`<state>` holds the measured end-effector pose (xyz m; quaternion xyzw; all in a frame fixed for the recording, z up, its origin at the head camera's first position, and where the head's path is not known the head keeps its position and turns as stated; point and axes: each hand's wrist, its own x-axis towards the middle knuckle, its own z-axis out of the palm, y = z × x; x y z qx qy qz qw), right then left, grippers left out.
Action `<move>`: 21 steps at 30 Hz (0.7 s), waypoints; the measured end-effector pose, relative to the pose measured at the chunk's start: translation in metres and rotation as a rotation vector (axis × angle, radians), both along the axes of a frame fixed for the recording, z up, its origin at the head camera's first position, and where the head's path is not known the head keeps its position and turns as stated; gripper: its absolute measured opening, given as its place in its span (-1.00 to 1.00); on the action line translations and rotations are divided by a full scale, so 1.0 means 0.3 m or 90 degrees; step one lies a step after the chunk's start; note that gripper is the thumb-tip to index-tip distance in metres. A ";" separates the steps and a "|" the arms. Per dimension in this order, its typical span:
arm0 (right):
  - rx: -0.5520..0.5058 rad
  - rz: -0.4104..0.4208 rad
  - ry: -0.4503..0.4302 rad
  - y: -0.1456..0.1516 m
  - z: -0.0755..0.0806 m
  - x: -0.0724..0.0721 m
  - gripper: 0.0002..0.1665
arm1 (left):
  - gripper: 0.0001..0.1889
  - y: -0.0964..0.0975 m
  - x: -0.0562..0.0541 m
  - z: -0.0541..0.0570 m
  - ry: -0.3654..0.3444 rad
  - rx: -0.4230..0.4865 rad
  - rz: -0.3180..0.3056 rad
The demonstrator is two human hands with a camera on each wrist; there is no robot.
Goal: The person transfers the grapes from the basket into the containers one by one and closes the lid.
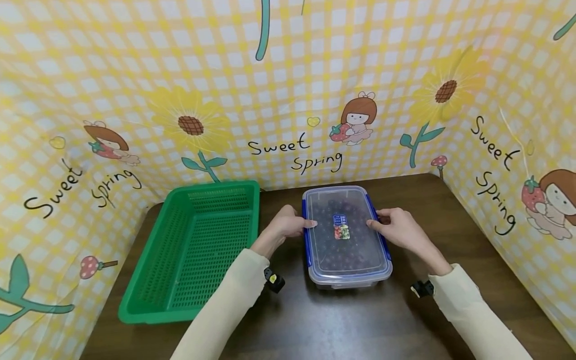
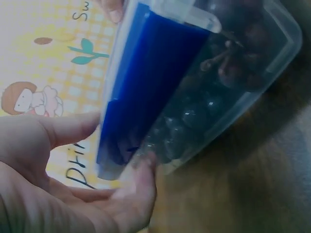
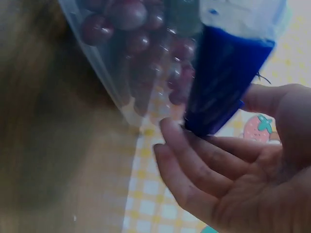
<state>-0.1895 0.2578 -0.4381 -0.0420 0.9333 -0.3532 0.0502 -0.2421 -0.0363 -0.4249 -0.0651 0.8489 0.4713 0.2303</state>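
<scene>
A clear plastic food container point(image 1: 346, 252) with a lid and blue side latches is right of the middle in the head view. Through its walls I see dark red grapes point(image 3: 138, 41). My left hand point(image 1: 284, 224) grips its left side, thumb on the lid's edge and fingers below the blue latch point(image 2: 150, 73). On the opposite side, my right hand point(image 1: 398, 227) holds it the same way, fingers curled beneath the other latch point(image 3: 221, 82). A small printed label point(image 1: 341, 227) marks the lid. Whether the base touches the table is hard to tell.
Left of the container stands an empty green plastic basket point(image 1: 157, 316) with slotted walls. Both are at the dark wooden table point(image 1: 333, 325). A yellow checked cloth point(image 1: 288, 95) with printed flowers hangs behind and along both sides.
</scene>
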 end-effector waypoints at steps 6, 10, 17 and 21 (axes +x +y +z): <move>-0.016 -0.022 0.050 0.043 0.048 -0.010 0.01 | -0.17 -0.044 0.013 0.088 0.079 -0.080 -0.072; -0.035 -0.027 0.107 0.070 0.099 -0.031 0.09 | -0.22 -0.141 0.013 0.195 0.130 -0.125 -0.158; -0.016 -0.029 0.167 0.151 0.190 -0.063 0.41 | -0.29 -0.368 -0.009 0.342 0.315 -0.221 -0.222; 0.008 -0.038 0.191 0.213 0.242 -0.091 0.47 | -0.30 -0.501 -0.018 0.401 0.405 -0.301 -0.236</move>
